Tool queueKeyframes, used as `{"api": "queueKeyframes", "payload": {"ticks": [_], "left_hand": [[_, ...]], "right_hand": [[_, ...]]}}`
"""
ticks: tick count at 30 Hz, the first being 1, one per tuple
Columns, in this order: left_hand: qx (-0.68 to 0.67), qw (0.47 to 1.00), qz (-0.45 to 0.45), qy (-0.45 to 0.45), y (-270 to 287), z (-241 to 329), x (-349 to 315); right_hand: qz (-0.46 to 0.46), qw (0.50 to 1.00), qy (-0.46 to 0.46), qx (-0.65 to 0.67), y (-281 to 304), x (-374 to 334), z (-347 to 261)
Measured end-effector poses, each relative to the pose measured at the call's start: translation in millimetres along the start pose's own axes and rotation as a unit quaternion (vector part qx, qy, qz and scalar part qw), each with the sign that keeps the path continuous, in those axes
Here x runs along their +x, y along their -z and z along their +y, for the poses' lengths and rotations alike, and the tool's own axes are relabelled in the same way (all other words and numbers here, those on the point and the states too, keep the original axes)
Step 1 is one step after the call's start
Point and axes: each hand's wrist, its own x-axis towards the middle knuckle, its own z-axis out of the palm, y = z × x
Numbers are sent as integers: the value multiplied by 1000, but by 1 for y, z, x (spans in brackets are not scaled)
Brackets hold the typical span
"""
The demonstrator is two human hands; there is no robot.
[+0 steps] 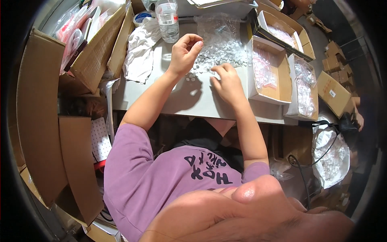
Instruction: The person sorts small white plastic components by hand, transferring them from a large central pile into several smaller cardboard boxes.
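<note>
A heap of small clear round pieces [219, 50] lies on the white table [189, 103], partly on a clear plastic bag [217, 24]. My left hand [184, 54] is raised just left of the heap, fingers curled with thumb and fingertips pinched together; whether a piece is between them is too small to tell. My right hand [226, 82] rests on the table at the near edge of the heap, fingers bent down onto a few loose pieces.
A plastic water bottle [168, 22] and crumpled white cloth [139, 52] sit at the left. White boxes of small bagged items [268, 74] stand right of the heap. Cardboard boxes [40, 105] crowd the left side, and a large bag of clear pieces [330, 155] sits lower right.
</note>
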Motion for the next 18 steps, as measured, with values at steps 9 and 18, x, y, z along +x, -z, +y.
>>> {"api": "queueKeyframes", "payload": {"ticks": [9, 18], "left_hand": [[16, 1000, -17, 17, 6, -5, 4], [5, 1000, -12, 3, 0, -7, 3]], "right_hand": [[22, 998, -36, -49, -13, 24, 8], [95, 994, -39, 31, 14, 10, 1]]}}
